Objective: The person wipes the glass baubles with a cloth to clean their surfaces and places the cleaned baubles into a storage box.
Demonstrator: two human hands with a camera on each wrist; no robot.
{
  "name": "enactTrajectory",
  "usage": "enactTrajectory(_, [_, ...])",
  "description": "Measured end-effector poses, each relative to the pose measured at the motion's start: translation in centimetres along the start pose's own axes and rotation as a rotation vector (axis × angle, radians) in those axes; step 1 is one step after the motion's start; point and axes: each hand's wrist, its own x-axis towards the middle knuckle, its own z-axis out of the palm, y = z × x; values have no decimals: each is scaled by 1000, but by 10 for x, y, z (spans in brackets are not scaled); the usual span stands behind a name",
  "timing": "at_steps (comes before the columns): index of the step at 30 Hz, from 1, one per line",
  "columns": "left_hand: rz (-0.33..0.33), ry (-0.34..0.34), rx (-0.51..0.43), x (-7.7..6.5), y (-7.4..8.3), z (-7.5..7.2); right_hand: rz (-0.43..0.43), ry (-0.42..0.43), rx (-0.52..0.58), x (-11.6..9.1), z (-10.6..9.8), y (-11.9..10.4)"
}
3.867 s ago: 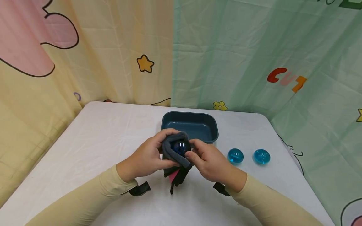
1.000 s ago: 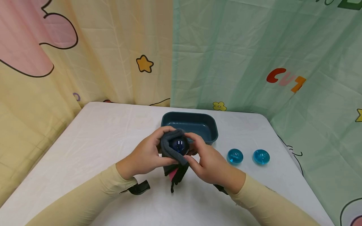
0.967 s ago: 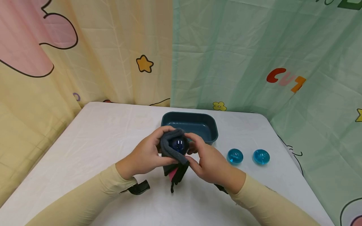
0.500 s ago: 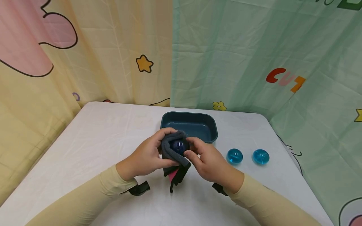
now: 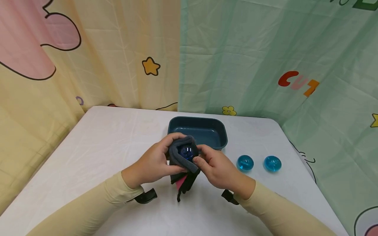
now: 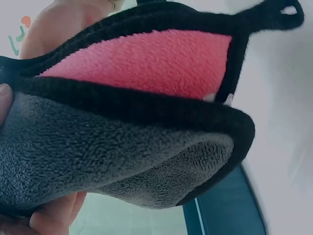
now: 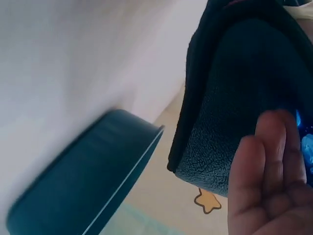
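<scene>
My left hand grips a folded cleaning cloth, grey on one face, pink on the other, with black edging. In the cloth's fold sits a dark blue glass ball, held above the table. My right hand pinches the ball's right side between thumb and fingers. The left wrist view shows the cloth's pink face and a hanging loop at its corner. In the right wrist view the right fingers lie against the ball, mostly out of frame there.
Behind the hands stands a dark teal rectangular tub. Two light blue glass balls rest on the white-covered table, right of the right hand. Patterned curtains hang behind the table.
A second ago the right thumb and fingers were spread wider, near the cloth's edge; now they are closer together on the ball. The ball and cloth have shifted slightly. The left hand keeps its grip.
</scene>
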Motion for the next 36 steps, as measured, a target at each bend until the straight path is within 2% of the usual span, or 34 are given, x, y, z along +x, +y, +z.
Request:
enactTrajectory(2, [8, 1, 10, 0, -1, 0, 1, -5, 33, 0, 0, 1])
enactTrajectory(3, [10, 2, 12, 0, -2, 0, -10, -1, 14, 0, 0, 0])
enactTrajectory(8, [15, 18, 9, 1, -4, 0, -108, 68, -212, -3, 2, -1])
enactTrajectory(12, [11, 12, -9, 1, -5, 1, -118, 110, -352, -3, 3, -1])
enactTrajectory(14, [10, 5, -10, 2, -4, 1, -91, 93, -306, -2, 2, 0])
enactTrajectory(19, [2, 4, 1, 2, -4, 1, 50, -4, 83, 0, 0, 1])
enactTrajectory(21, [-1, 8, 0, 2, -3, 1, 71, -10, 155, 1, 0, 1])
enactTrajectory(24, [1, 15, -4, 1, -2, 0, -1, 14, 60, 0, 1, 0])
enactTrajectory(28, [6, 20, -6, 1, -2, -1, -150, 72, -215, -1, 1, 0])
enactTrajectory(31, [2, 14, -8, 1, -2, -1, -183, 110, -332, -1, 1, 2])
enactTrajectory(33, [-5, 4, -14, 1, -1, -1, -157, 105, -287, 0, 1, 4])
enactTrajectory(36, [-10, -3, -13, 1, 0, 0, -72, 61, -74, 0, 1, 6])
